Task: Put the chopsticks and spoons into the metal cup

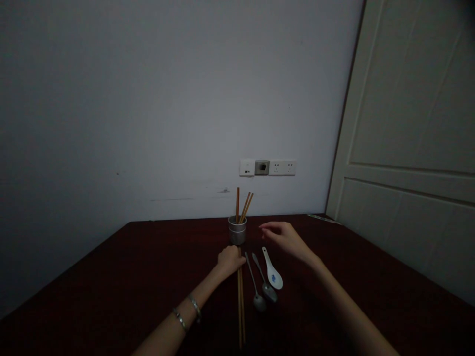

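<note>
A pair of wooden chopsticks point(241, 306) lies lengthwise on the dark red table. My left hand point(230, 260) is closed at their far end, its thumb lying across them; the curled fingers are partly hidden. Just beyond it stands a grey metal cup point(237, 233) with several wooden chopsticks point(244, 207) upright and leaning in it. My right hand point(284, 238) is to the right of the cup, with bent fingers, tips a little apart and nothing visible between them. Below it lie a white soup spoon point(273, 274) with a blue mark and two metal spoons point(259, 301) point(269, 291).
The dark red table point(148, 277) meets a pale wall point(166, 109) behind the cup. Wall sockets point(276, 167) sit above its back edge. A light panelled door point(411, 123) rises on the right. A thin pale strip point(322, 219) lies near the back right corner.
</note>
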A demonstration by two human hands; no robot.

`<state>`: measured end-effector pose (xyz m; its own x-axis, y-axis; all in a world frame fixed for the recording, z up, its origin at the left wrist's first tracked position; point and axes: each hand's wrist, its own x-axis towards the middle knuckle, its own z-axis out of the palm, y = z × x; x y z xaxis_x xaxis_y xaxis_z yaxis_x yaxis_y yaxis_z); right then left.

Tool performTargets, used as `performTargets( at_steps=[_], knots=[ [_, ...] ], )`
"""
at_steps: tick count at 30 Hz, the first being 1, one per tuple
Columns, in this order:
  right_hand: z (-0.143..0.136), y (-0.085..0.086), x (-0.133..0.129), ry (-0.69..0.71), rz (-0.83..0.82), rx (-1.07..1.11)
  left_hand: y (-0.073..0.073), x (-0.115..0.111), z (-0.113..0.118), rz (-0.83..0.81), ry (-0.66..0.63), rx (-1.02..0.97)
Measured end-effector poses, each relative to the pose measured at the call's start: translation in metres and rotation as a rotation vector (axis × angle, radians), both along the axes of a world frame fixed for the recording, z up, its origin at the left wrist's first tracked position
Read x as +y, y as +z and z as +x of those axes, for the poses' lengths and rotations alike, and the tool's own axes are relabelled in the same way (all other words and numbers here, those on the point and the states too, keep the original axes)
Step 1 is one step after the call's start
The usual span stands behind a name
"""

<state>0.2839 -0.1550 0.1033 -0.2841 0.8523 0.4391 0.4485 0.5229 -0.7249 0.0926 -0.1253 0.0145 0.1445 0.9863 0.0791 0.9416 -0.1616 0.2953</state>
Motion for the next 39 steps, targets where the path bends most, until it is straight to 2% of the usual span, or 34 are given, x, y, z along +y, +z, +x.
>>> performTargets(
  at_steps=[3,6,10,13,18,23,26,28,30,33,36,39],
  knots=[
    [-0.005,0.000,0.002,0.002,0.018,0.045,0.019,0.000,-0.006,0.077,-0.001,-0.045],
    [-0.015,0.003,0.006,-0.002,0.045,0.111,0.050,-0.005,-0.010,0.199,0.009,-0.096],
    [-0.035,0.016,0.008,0.012,0.071,0.200,0.093,-0.022,-0.010,0.373,0.042,-0.130],
    [-0.049,0.030,0.004,0.053,0.096,0.253,0.112,-0.039,-0.008,0.461,0.026,-0.121],
    [-0.065,0.044,-0.006,0.134,0.166,0.340,0.118,-0.055,-0.008,0.491,-0.021,-0.137],
    [-0.069,0.046,-0.009,0.080,0.185,0.354,0.120,-0.062,-0.009,0.489,-0.034,-0.210],
    [-0.067,0.048,-0.009,0.063,0.171,0.366,0.124,-0.063,-0.012,0.494,-0.071,-0.310],
    [-0.066,0.051,-0.011,0.049,0.170,0.369,0.126,-0.062,-0.014,0.470,-0.132,-0.451],
    [-0.065,0.054,-0.013,0.036,0.166,0.374,0.129,-0.059,-0.018,0.376,-0.209,-0.644],
    [-0.064,0.057,-0.016,0.038,0.159,0.390,0.130,-0.055,-0.023,0.120,-0.338,-0.881],
    [-0.063,0.057,-0.017,0.054,0.157,0.400,0.130,-0.055,-0.025,-0.121,-0.406,-1.020],
    [-0.063,0.056,-0.017,0.067,0.147,0.391,0.131,-0.056,-0.025,-0.206,-0.408,-1.090]
  ],
)
